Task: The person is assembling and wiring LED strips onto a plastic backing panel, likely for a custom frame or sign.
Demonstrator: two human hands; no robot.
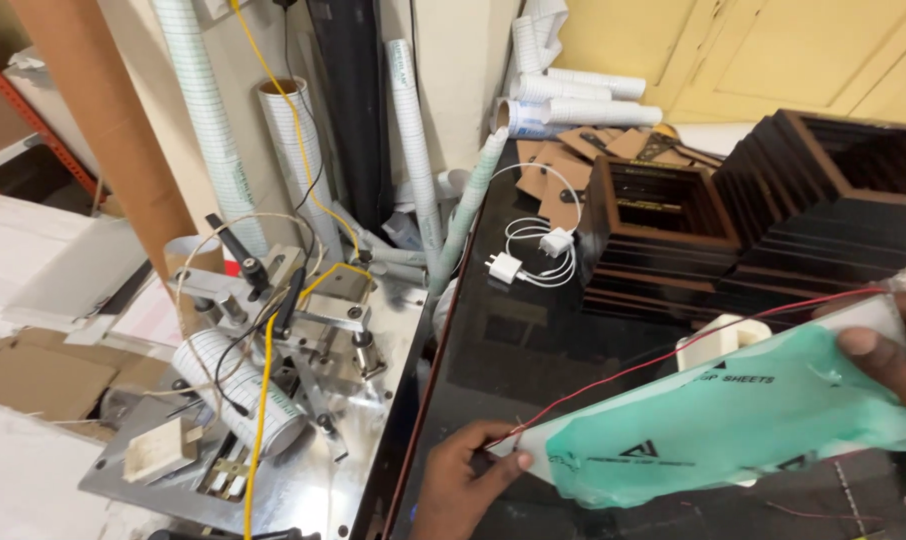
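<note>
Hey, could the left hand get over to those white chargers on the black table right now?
Probably not yet: the left hand is pinching the green plastic packet. The black table between it and the white chargers looks bare, so the path itself seems free.

We look down on a glossy black tabletop (pixel 533 350) beside a metal workbench (pixel 373 440). Behind it we see a cream wall (pixel 463 60) with paper rolls (pixel 293 150) leaning against it, and yellow cabinet doors (pixel 753 50) at upper right.

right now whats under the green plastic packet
Under the green plastic packet lies the glossy black tabletop; a white block peeks out above its edge. The rest underneath is covered.
</note>
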